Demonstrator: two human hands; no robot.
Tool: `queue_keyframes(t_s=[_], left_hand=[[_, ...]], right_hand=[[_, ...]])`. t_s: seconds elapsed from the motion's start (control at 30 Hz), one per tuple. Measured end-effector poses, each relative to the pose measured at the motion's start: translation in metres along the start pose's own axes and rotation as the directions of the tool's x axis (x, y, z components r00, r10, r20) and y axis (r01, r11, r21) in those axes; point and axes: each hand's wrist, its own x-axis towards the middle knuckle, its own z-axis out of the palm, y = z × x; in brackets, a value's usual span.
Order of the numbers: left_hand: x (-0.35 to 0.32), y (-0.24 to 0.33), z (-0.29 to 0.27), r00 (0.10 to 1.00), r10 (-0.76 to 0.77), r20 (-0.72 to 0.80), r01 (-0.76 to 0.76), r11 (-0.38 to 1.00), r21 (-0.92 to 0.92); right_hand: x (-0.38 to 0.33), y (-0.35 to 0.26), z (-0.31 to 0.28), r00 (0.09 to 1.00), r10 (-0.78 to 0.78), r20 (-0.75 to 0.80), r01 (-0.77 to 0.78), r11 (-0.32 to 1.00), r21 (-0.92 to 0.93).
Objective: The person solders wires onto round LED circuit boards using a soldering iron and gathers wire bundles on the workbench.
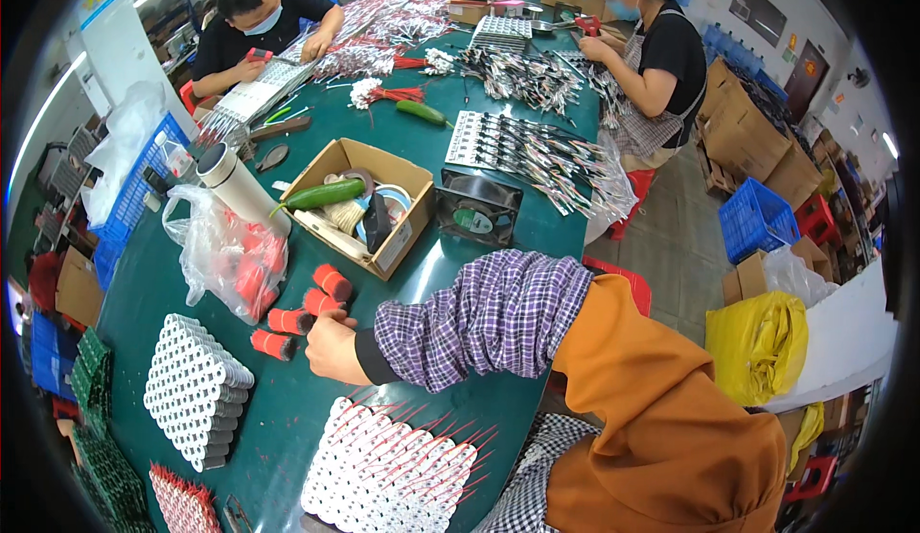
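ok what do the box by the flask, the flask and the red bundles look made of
Box: matte cardboard, judging by its brown, thin, straight-cut walls.
Flask: probably metal with a smooth white coating, since its top looks greyish and metallic, though plastic is possible.
Bundles: perhaps plastic-coated wire, bright red, as they look like packed fine strands with dark ends; too small to be sure.

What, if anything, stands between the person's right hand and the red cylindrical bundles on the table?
Nothing visible: the right hand is right next to the red cylindrical bundles, though contact is unclear. The open cardboard box stands beyond them, not between.
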Motion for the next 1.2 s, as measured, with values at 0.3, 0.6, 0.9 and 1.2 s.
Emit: queue_keyframes(t_s=[0.3, 0.6, 0.9, 1.2], left_hand=[[0.001, 0.003, -0.005, 0.995, 0.093, 0.032, -0.092, 0.995, -0.047], [0.0, 0.006, -0.009, 0.996, 0.083, 0.028, -0.08, 0.992, -0.099], [0.001, -0.002, -0.019, 1.0, 0.013, -0.027, -0.014, 0.999, -0.047], [0.005, 0.009, -0.008, 0.991, 0.004, 0.133, 0.0, 0.999, -0.035]], right_hand=[[0.018, -0.007, 0.021, 0.995, 0.001, 0.097, 0.004, 0.999, -0.052], [0.065, -0.028, 0.084, 0.971, 0.058, -0.233, -0.127, 0.947, -0.295], [0.018, -0.006, 0.008, 0.992, 0.008, 0.125, 0.004, 0.995, -0.098], [-0.02, -0.04, -0.035, 0.791, 0.226, -0.568, 0.16, 0.82, 0.549]])
